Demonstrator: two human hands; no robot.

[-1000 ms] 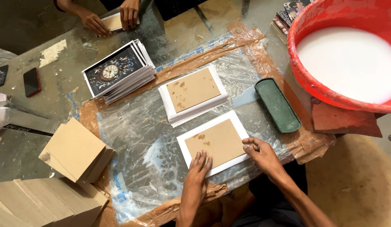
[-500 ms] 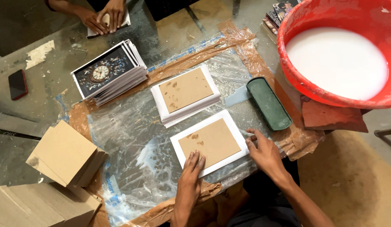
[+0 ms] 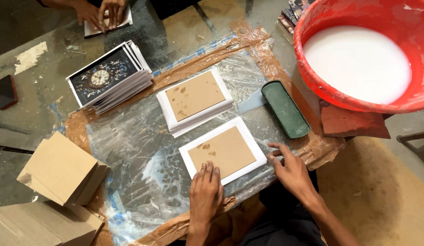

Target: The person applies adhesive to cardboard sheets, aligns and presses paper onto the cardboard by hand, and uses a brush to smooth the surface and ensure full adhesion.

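A white sheet with a brown board (image 3: 223, 151) centred on it lies on a plastic-covered work surface (image 3: 130, 146). My left hand (image 3: 204, 193) rests flat with its fingertips pressing the near edge of the board. My right hand (image 3: 292, 171) lies open on the plastic, fingertips touching the sheet's right corner. Just behind sits a stack of the same white sheets topped with a brown board (image 3: 195, 100).
A green oblong pad (image 3: 285, 109) lies to the right, a red tub of white liquid (image 3: 358, 59) beyond it. Clock-picture prints (image 3: 107, 77) are stacked at the back left, brown boards (image 3: 61, 168) at the near left. Another person's hands (image 3: 100, 11) press a sheet at the top. A phone (image 3: 5, 91) lies far left.
Both hands stay on the front sheet; my left fingers have pushed slightly forward onto the board, and my right hand has slid a little along the right edge.
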